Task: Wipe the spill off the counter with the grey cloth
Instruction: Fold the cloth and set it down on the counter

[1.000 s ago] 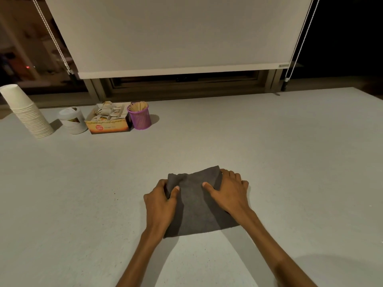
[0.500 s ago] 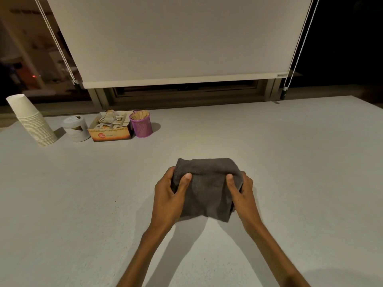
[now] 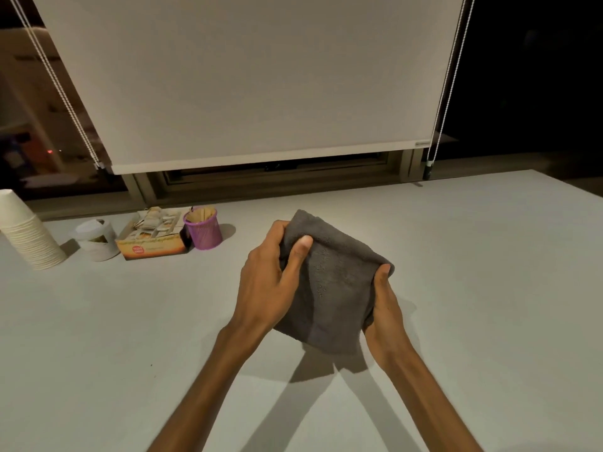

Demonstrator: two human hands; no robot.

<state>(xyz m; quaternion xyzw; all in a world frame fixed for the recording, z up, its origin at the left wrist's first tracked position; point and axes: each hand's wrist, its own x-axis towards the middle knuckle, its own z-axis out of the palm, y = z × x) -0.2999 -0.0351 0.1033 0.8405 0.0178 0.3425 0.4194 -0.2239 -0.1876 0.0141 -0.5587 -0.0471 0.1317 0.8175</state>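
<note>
The grey cloth (image 3: 336,285) is folded and held up off the white counter (image 3: 489,288), its lower edge hanging free above its own shadow. My left hand (image 3: 270,282) grips its upper left side, thumb pressed on the front face. My right hand (image 3: 385,301) pinches the right edge, fingers hidden behind the fabric. No spill shows on the counter surface in this view.
At the back left stand a stack of white paper cups (image 3: 26,233), a small white tub (image 3: 96,238), an orange box of sachets (image 3: 153,238) and a purple mesh cup of wooden sticks (image 3: 204,231). A window blind (image 3: 248,76) hangs behind the counter.
The cloth lay flat under both hands a second ago. Both hands have gathered it, lifted it off the counter and raised it further away from me.
</note>
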